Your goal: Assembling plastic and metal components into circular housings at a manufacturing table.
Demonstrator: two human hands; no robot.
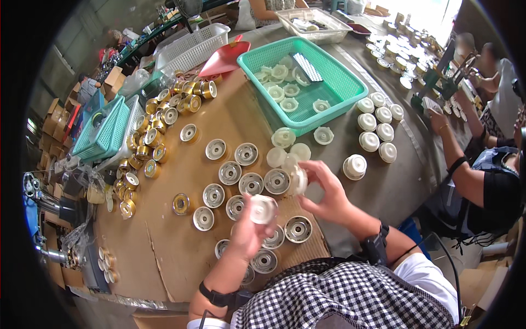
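Note:
Over the cardboard-covered part of the table, my left hand [246, 234] grips a white round cap-like part [264, 209] between thumb and fingers. Just to its right, my right hand [333, 196] pinches another whitish round part [297, 181], smeared by motion. Below and left of both hands stand several gold-sided cups [230, 172] with silvery insides facing up. Translucent white scalloped caps [283, 137] lie beyond my right hand. Further right, white stepped parts [368, 141] stand in rows, and a single one [355, 166] sits nearer me.
A green plastic basket [263, 112] holds more translucent caps and a blue-white strip pack. Gold cups [153, 137] are heaped at the left, near teal baskets [101, 140]. A red scoop [226, 57] lies at the back. Co-workers sit at the right [466, 175].

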